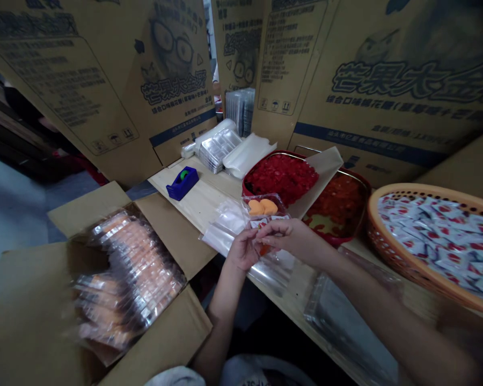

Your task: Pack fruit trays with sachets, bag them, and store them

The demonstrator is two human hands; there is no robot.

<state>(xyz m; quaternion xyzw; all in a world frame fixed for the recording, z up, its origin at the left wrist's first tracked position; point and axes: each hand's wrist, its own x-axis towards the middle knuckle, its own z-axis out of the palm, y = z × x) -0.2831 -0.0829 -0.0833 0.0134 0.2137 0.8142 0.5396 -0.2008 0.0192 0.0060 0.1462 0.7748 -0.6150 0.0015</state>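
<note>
My left hand [241, 251] and my right hand [282, 236] meet above the table's front edge, their fingers closed together on a small orange-red item [261, 248]. Much of that item is hidden, so I cannot tell exactly what it is. Just beyond my fingers, a small clear plastic tray [263, 206] holds orange pieces. A red tray of red pieces [282, 177] sits behind it, and a sheet of clear film [229, 225] lies beside my left hand.
An open cardboard box [173, 236] of stacked, packaged trays stands to the left. A blue tape dispenser [182, 183], stacked clear trays [219, 150], a dark red tray [338, 206] and a wicker basket of sachets [386, 241] stand on the wooden table [197, 203]. Printed cartons wall the back.
</note>
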